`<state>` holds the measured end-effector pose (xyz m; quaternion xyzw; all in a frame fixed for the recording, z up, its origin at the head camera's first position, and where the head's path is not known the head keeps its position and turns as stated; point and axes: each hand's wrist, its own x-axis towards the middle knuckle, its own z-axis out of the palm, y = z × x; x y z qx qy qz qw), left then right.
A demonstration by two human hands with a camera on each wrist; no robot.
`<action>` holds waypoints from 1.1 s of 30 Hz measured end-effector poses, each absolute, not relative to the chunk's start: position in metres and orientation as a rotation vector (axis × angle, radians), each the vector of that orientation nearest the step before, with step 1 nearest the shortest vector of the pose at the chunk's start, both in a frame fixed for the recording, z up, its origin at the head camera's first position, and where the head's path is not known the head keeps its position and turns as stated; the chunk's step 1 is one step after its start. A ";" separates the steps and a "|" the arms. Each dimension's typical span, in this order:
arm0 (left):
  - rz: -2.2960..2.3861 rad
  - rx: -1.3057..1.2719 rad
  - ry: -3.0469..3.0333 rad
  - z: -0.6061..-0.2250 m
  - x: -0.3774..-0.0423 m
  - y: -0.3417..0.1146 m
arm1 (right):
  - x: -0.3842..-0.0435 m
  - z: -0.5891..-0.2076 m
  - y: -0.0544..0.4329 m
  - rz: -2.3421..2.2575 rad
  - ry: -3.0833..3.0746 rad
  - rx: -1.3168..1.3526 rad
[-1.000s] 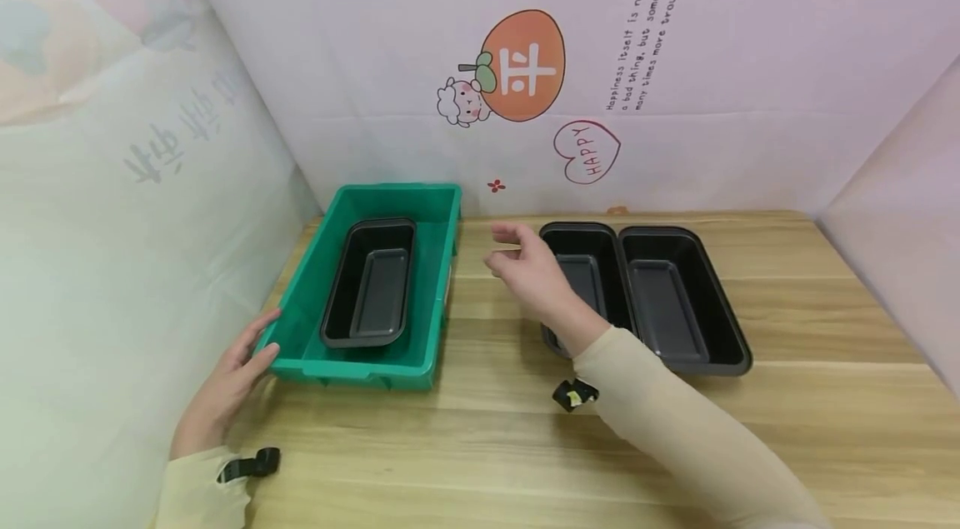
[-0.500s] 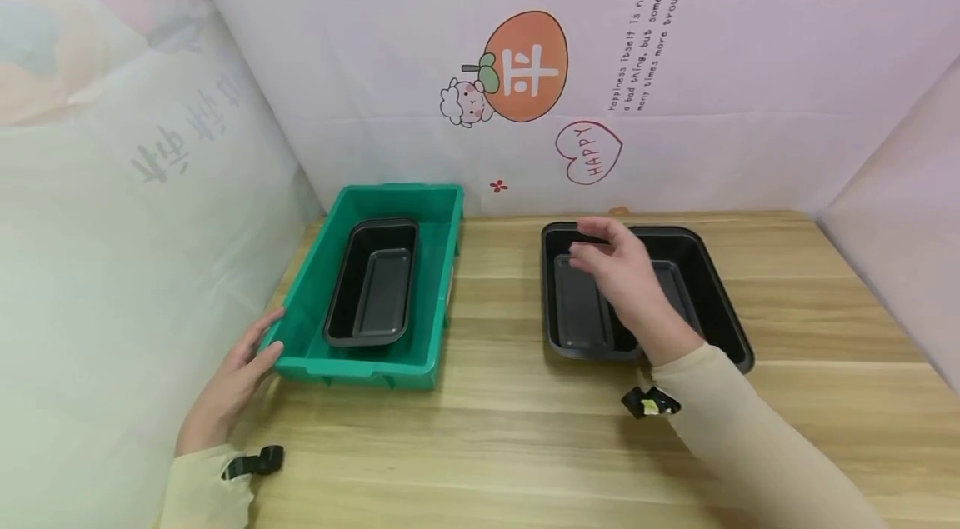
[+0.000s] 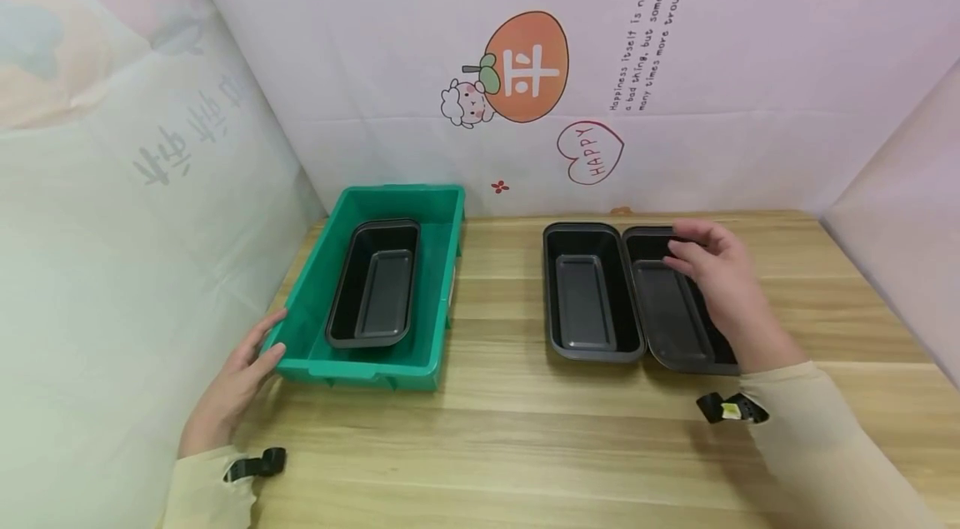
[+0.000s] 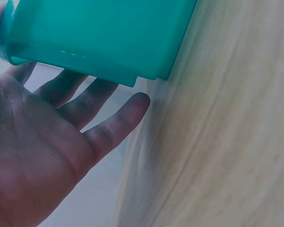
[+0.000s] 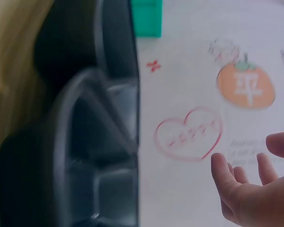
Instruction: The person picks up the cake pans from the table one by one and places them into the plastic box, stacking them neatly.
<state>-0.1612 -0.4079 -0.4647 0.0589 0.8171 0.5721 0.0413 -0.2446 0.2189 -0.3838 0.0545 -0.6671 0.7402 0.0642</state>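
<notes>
My left hand (image 3: pixel 234 387) holds the near left corner of a green plastic tray (image 3: pixel 300 321). In the left wrist view its fingers (image 4: pixel 111 130) lie along the outside of the tray wall, with the thumb up at the rim. A black loaf pan (image 3: pixel 386 296) sits inside the tray. Over on the right, my right hand (image 3: pixel 723 287) hovers above the rightmost loaf pan (image 3: pixel 667 312), hiding part of its right side. Its fingers are loosely bent and hold nothing. Another loaf pan (image 3: pixel 585 304) stands beside that one, rims side by side.
All this stands on a wood-grain table (image 3: pixel 495 446). A printed cloth backdrop (image 3: pixel 375 54) rises behind its far edge, with pale cloth walls (image 3: pixel 112 262) to left and right. Each wrist wears a black strap (image 3: pixel 255 464).
My right hand has moved rightward from the gap beside the pans, across the left one, to above the rightmost pan. My left hand stays at the tray corner.
</notes>
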 end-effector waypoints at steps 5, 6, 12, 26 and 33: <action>1.753 0.173 2.501 -0.466 -0.160 -0.407 | -0.250 -0.398 0.246 2.339 -1.904 0.076; 1.755 0.176 2.500 -0.466 -0.160 -0.407 | -0.251 -0.400 0.251 2.362 -1.869 0.072; 1.755 0.150 2.489 -0.469 -0.161 -0.407 | -0.257 -0.409 0.280 2.472 -1.703 0.108; 1.748 0.136 2.488 -0.466 -0.161 -0.411 | -0.257 -0.443 0.319 2.429 -1.911 -0.009; 1.723 0.106 2.493 -0.467 -0.163 -0.410 | -0.261 -0.460 0.326 2.238 -2.304 -0.102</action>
